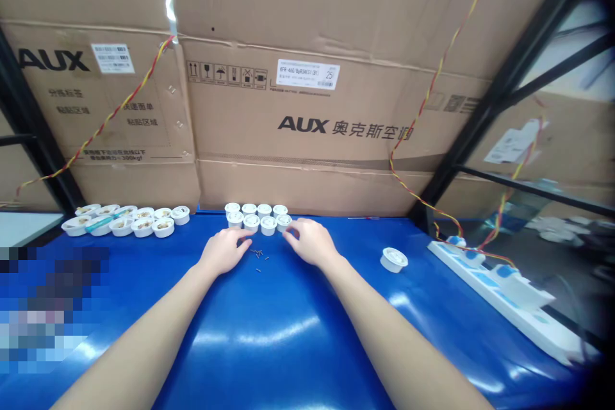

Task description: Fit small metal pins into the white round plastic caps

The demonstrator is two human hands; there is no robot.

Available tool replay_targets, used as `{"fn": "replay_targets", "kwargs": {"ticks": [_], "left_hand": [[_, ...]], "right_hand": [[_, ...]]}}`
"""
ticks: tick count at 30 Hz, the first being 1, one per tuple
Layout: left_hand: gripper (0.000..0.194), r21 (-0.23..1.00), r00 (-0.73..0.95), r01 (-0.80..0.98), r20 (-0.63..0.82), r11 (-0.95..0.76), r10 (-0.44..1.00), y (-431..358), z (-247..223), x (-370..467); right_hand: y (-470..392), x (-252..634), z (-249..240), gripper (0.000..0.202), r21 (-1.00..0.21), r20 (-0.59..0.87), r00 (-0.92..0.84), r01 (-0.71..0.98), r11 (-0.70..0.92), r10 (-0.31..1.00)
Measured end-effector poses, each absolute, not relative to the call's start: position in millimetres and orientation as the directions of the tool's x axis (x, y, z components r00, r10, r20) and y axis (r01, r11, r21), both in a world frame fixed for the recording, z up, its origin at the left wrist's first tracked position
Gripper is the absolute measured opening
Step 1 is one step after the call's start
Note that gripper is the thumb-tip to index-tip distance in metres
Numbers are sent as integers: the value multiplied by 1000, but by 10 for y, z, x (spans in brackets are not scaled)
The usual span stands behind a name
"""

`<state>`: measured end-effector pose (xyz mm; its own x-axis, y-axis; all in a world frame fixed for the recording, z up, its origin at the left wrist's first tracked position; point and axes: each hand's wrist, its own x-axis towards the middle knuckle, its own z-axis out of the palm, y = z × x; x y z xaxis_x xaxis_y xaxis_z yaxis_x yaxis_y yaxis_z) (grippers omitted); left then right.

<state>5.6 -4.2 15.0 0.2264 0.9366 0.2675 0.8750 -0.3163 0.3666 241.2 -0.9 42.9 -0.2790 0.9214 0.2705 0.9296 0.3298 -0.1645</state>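
Toward the back of the blue table, my left hand (223,251) rests with its thumb and index finger curved and a gap between them. Just right of its fingertips lie several small dark screws (258,254), loose on the surface. My right hand (312,241) is on the other side of the screws, thumb and index finger apart. Its fingertips are beside the rightmost front cup (284,222); whether they touch it I cannot tell. That cup belongs to two rows of small white round cups (251,223) standing close together. Nothing shows in either hand.
At the left back, several white cups (163,227) hold small brownish parts, with a teal tool (98,225) across them. A single white cup (394,259) stands at right, near a power strip (509,295) with plugs. Cardboard boxes (298,173) form the back wall.
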Motion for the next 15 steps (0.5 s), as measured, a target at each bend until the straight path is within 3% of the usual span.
{"fn": "replay_targets", "kwargs": {"ticks": [3,6,8,12,13,15], "left_hand": [[38,341,224,890,254,-303,941,-22,135,83],[35,365,189,889,256,-277,948,-11,117,92],[29,401,180,873,265,-278,947,-4,110,86],[31,476,234,793,336,-379,912,15,102,82],[33,486,285,758,354,-436,891,16,97,85],[37,489,395,689,366,-535,843,9,83,92]], "right_hand": [[59,2844,599,38,-158,267,-2,986,46,964],[102,3472,658,64,-203,147,323,935,-291,935],[73,3835,594,70,-189,68,414,898,-396,908],[-139,4005,333,68,-77,-95,457,882,-465,884],[-210,3921,278,65,-59,-83,418,904,-423,905],[-341,3655,210,57,-88,-59,167,981,-172,984]]}}
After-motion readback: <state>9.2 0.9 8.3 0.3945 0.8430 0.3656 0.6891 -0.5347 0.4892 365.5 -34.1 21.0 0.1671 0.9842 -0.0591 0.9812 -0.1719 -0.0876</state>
